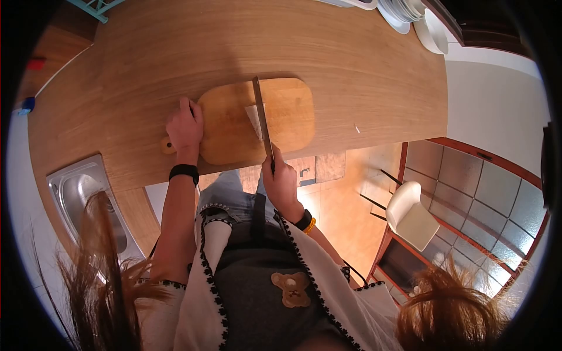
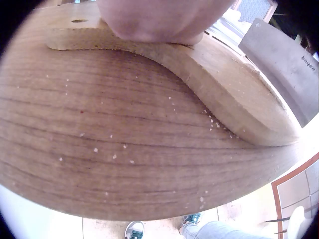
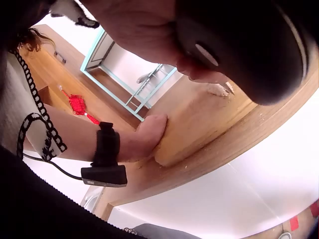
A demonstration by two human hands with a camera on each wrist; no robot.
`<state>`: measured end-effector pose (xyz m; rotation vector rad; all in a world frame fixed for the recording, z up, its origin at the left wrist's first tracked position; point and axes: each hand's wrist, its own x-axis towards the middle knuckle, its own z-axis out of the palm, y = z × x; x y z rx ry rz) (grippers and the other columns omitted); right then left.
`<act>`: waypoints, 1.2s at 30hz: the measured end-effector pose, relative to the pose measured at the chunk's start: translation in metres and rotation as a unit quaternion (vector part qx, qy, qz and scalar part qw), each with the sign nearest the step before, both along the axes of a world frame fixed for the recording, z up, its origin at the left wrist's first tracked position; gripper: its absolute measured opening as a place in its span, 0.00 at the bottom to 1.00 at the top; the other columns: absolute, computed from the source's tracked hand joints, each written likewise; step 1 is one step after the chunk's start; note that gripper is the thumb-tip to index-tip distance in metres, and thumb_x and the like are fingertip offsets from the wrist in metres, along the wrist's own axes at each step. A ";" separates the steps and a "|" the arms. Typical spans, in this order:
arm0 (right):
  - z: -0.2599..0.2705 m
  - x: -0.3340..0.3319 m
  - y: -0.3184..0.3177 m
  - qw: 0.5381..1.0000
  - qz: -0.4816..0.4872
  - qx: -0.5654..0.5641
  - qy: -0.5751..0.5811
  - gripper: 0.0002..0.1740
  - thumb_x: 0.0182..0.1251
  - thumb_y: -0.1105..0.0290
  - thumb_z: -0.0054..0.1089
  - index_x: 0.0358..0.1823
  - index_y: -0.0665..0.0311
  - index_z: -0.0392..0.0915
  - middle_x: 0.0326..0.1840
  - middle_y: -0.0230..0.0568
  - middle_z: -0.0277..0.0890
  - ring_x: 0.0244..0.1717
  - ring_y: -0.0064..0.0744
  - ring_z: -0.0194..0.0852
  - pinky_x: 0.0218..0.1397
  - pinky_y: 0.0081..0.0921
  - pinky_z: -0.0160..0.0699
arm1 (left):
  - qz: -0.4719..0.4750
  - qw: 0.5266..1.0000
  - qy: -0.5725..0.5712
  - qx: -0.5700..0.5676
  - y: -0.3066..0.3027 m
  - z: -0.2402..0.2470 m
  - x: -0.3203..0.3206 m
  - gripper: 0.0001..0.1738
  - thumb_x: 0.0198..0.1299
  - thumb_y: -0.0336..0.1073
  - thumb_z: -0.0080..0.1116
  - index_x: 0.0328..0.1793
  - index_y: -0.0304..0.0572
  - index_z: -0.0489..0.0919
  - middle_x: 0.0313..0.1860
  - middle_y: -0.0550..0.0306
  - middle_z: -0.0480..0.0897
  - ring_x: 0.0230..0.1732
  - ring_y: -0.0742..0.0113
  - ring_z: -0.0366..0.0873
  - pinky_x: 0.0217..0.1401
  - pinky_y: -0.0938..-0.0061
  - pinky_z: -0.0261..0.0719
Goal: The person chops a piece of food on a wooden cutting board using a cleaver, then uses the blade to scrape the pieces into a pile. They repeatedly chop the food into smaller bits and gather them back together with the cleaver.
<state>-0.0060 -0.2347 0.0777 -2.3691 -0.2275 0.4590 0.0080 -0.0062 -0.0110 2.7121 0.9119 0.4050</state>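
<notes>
A wooden cutting board [image 1: 228, 128] lies on the counter, its handle [image 1: 168, 145] pointing left. My left hand [image 1: 185, 126] rests over the neck of that handle with curled fingers, and the left wrist view shows its side pressed on the wood [image 2: 149, 35]. In my right hand [image 1: 281, 184] I grip a cleaver [image 1: 261, 114] by its dark handle [image 3: 244, 50]. Its blade stands on edge across the board, pointing away from me. Just left of the blade is a pale, wedge-shaped piece [image 1: 253, 120], partly hidden by it. The right wrist view shows that whitish piece [image 3: 218, 90] past my fingers.
White crumbs [image 2: 114, 149] are scattered on the counter near the board, and a small white scrap [image 1: 357, 129] lies to the right. A sink [image 1: 88, 187] is set at the near left. Stacked plates [image 1: 401, 13] and a bowl [image 1: 431, 32] stand far right; a chair [image 1: 411, 213] is on the floor.
</notes>
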 end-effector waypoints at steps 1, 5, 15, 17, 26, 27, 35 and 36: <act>0.001 0.000 0.000 1.000 0.000 -0.001 0.000 0.21 0.67 0.72 0.49 0.61 0.67 0.68 0.16 0.52 0.71 0.18 0.50 0.74 0.22 0.39 0.70 | 0.001 1.000 -0.003 -0.005 0.000 0.000 0.000 0.10 0.62 0.38 0.49 0.30 0.43 0.69 0.19 0.47 0.77 0.24 0.46 0.77 0.26 0.54 0.74; -0.004 0.003 0.000 1.000 0.010 0.001 0.000 0.20 0.67 0.72 0.48 0.60 0.67 0.68 0.17 0.52 0.72 0.19 0.50 0.75 0.22 0.39 0.70 | -0.005 1.000 -0.022 0.005 0.000 -0.001 0.000 0.10 0.62 0.38 0.49 0.30 0.43 0.69 0.19 0.47 0.77 0.24 0.46 0.77 0.25 0.54 0.74; 0.017 -0.008 -0.008 0.999 -0.022 0.041 0.017 0.19 0.67 0.73 0.49 0.59 0.65 0.67 0.18 0.53 0.71 0.20 0.52 0.74 0.22 0.41 0.68 | 0.003 1.000 0.018 0.001 0.001 0.001 -0.002 0.09 0.62 0.38 0.49 0.31 0.44 0.70 0.20 0.47 0.77 0.24 0.46 0.77 0.26 0.55 0.74; 0.023 -0.020 -0.026 0.998 -0.029 0.049 0.036 0.19 0.67 0.74 0.50 0.59 0.67 0.67 0.17 0.54 0.71 0.20 0.50 0.75 0.21 0.38 0.68 | -0.004 1.000 0.004 -0.003 0.000 -0.001 -0.003 0.09 0.62 0.38 0.49 0.32 0.44 0.70 0.21 0.47 0.77 0.25 0.46 0.77 0.26 0.55 0.74; 0.028 -0.029 -0.060 0.997 -0.053 0.030 0.048 0.17 0.67 0.74 0.50 0.56 0.69 0.67 0.17 0.50 0.71 0.17 0.47 0.75 0.20 0.34 0.68 | 0.007 1.000 0.012 -0.003 -0.002 0.004 -0.002 0.10 0.63 0.39 0.48 0.31 0.45 0.70 0.20 0.49 0.78 0.25 0.45 0.77 0.27 0.55 0.74; 0.026 -0.028 -0.057 0.997 -0.054 0.041 0.042 0.17 0.67 0.74 0.50 0.56 0.69 0.67 0.17 0.51 0.72 0.17 0.48 0.75 0.20 0.35 0.68 | 0.001 1.000 -0.003 -0.002 -0.001 0.003 -0.002 0.10 0.63 0.39 0.49 0.31 0.45 0.70 0.20 0.48 0.77 0.25 0.45 0.77 0.27 0.55 0.74; 0.004 -0.017 -0.021 0.999 -0.021 0.049 0.007 0.16 0.67 0.74 0.49 0.56 0.66 0.67 0.15 0.49 0.69 0.16 0.47 0.72 0.19 0.37 0.64 | -0.012 0.999 -0.029 0.007 0.002 -0.001 -0.003 0.09 0.63 0.39 0.49 0.31 0.44 0.70 0.20 0.48 0.77 0.25 0.45 0.77 0.26 0.54 0.73; 0.003 -0.016 -0.018 0.999 -0.015 0.050 0.009 0.16 0.67 0.74 0.49 0.56 0.66 0.67 0.15 0.49 0.69 0.16 0.47 0.72 0.19 0.37 0.64 | -0.010 1.000 -0.023 0.001 0.001 -0.001 -0.002 0.09 0.63 0.38 0.49 0.32 0.44 0.70 0.20 0.48 0.77 0.25 0.45 0.77 0.26 0.54 0.73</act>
